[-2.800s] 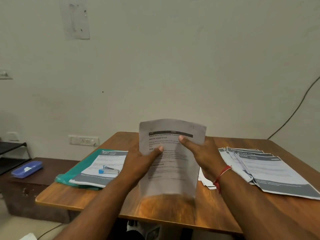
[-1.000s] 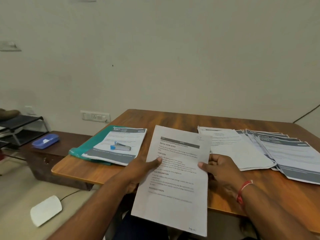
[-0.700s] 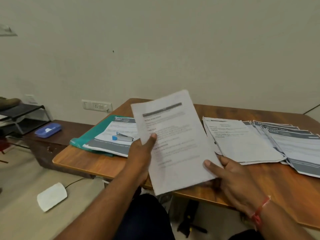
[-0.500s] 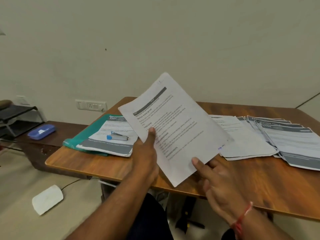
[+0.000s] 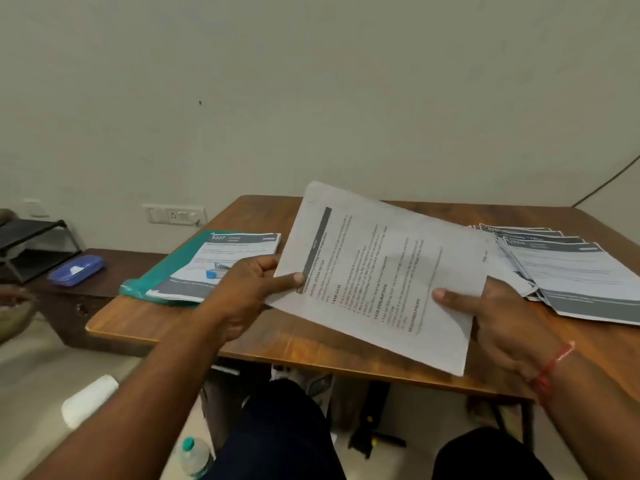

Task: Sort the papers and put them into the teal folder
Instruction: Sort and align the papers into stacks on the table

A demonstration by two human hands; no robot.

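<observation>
Both hands hold one printed sheet [image 5: 388, 271] above the middle of the wooden table [image 5: 311, 337], turned so its text runs sideways. My left hand [image 5: 249, 289] pinches its left edge, thumb on top. My right hand [image 5: 491, 317] pinches its right lower edge, thumb on the page. The teal folder [image 5: 162, 278] lies open at the table's left, with a stack of grey-banded papers [image 5: 235, 251] on it and a small blue stapler [image 5: 216, 270] on the stack. Fanned grey-banded papers [image 5: 568, 275] lie at the table's right.
A low dark bench with a blue box [image 5: 76, 271] stands left of the table beside a black rack [image 5: 31, 244]. A white object [image 5: 90, 400] and a bottle [image 5: 195, 455] are on the floor. My knees are under the table's near edge.
The sheet has been rotated clockwise from upright to sideways and lowered over the table. My right hand, briefly off the page, pinches its right edge again.
</observation>
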